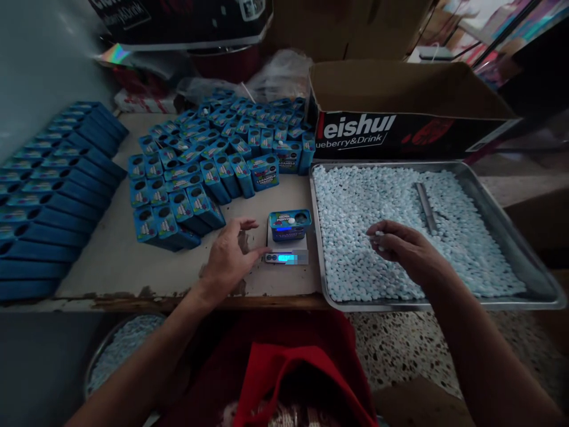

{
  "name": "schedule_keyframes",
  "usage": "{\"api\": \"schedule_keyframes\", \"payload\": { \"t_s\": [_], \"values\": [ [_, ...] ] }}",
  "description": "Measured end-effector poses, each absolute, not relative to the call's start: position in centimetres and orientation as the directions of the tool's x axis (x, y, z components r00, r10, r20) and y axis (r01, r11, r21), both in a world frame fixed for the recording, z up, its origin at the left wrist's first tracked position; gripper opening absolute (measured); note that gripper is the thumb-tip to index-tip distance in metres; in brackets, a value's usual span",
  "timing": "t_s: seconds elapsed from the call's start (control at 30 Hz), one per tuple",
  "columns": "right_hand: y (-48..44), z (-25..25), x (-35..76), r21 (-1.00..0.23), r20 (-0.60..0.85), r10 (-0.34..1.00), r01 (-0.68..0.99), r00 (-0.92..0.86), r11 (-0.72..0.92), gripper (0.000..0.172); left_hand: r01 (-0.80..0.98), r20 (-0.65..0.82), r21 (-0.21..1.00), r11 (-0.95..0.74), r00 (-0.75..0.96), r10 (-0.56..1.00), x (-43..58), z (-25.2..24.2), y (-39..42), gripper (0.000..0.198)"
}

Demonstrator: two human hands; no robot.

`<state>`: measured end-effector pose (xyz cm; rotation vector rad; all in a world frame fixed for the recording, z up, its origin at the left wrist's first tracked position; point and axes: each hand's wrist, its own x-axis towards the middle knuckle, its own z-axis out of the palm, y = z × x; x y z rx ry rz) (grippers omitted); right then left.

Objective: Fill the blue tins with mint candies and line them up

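A blue candy tin [288,227] rests on a small digital scale [287,248] whose display is lit blue. One white candy lies on the tin's top, beside its dark round opening. My left hand [229,252] is just left of the scale, fingers spread and holding nothing, its thumb close to the scale's edge. Over the metal tray [316,249] of pale blue and white candies [364,201], my right hand [395,244] pinches a few candies between thumb and fingers.
A metal strip [427,207] lies on the candies. Many blue tins [204,148] crowd the table's back, with more stacked in rows [57,196] at left. An open cardboard box [400,130] stands behind the tray. Below the table edge is a round container of candies [120,347].
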<state>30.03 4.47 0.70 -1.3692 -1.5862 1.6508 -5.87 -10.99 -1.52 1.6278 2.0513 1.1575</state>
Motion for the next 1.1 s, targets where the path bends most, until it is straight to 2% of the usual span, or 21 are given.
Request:
{"api": "schedule_keyframes", "payload": {
  "t_s": [0.17, 0.33, 0.4, 0.47, 0.53, 0.57, 0.63, 0.7, 0.73, 0.77, 0.83, 0.93, 1.1],
  "values": [
    [4.9, 1.3, 29.0, -0.930, -0.313, 0.858, 0.313, -0.407, -0.190, 0.013, 0.638, 0.185, 0.767, 0.071, -0.326, 0.927, -4.7, -1.3, -9.6, 0.054],
    [5.2, 1.5, 28.7, -0.952, -0.288, 0.846, 0.227, -0.448, -0.204, 0.012, 0.644, 0.125, 0.754, 0.133, -0.339, 0.933, -3.8, -0.9, -8.8, 0.055],
    [5.1, 1.8, 28.4, -0.943, -0.225, 0.841, 0.328, -0.492, -0.060, 0.015, 0.622, 0.122, 0.772, 0.128, -0.342, 0.932, -3.4, -1.2, -8.5, 0.050],
    [4.7, 2.0, 27.5, -0.863, -0.120, 0.853, 0.479, -0.508, 0.164, 0.019, 0.592, 0.158, 0.802, 0.075, -0.332, 0.930, -3.2, -1.4, -8.0, 0.039],
    [4.2, 2.0, 26.0, -0.834, -0.032, 0.879, 0.497, -0.476, 0.239, 0.023, 0.600, 0.235, 0.799, -0.031, -0.265, 0.935, -2.9, -1.2, -6.9, 0.030],
    [4.0, 1.8, 25.1, -0.885, -0.020, 0.898, 0.426, -0.439, 0.188, 0.025, 0.633, 0.292, 0.767, -0.107, -0.196, 0.936, -2.7, -0.8, -6.1, 0.027],
    [3.8, 1.1, 23.1, -0.988, -0.135, 0.922, 0.123, -0.364, -0.096, 0.033, 0.734, 0.439, 0.607, -0.306, 0.012, 0.899, -2.1, 0.5, -4.3, 0.024],
    [3.9, 0.3, 21.4, -0.902, -0.329, 0.876, -0.157, -0.352, -0.402, 0.037, 0.788, 0.550, 0.340, -0.513, 0.276, 0.788, -1.1, 2.4, -2.3, 0.024],
    [4.1, 0.0, 20.8, -0.827, -0.381, 0.845, -0.270, -0.375, -0.493, 0.038, 0.779, 0.566, 0.206, -0.592, 0.398, 0.722, -0.6, 3.4, -1.5, 0.026],
    [4.3, -0.3, 20.3, -0.760, -0.406, 0.822, -0.353, -0.399, -0.546, 0.038, 0.755, 0.558, 0.095, -0.648, 0.499, 0.663, 0.0, 4.4, -0.7, 0.029],
    [4.6, -0.5, 19.9, -0.682, -0.392, 0.817, -0.463, -0.422, -0.566, 0.038, 0.700, 0.501, -0.039, -0.713, 0.631, 0.592, 1.1, 5.9, 0.6, 0.030],
    [5.2, -0.5, 20.0, -0.620, -0.396, 0.829, -0.551, -0.394, -0.558, 0.035, 0.674, 0.467, -0.094, -0.733, 0.680, 0.566, 2.0, 6.3, 1.9, 0.029],
    [6.1, 0.0, 20.3, -0.468, -0.467, 0.809, -0.676, -0.358, -0.570, 0.039, 0.717, 0.604, -0.011, -0.697, 0.560, 0.567, 1.9, 3.8, 3.1, 0.031]
  ]
}}
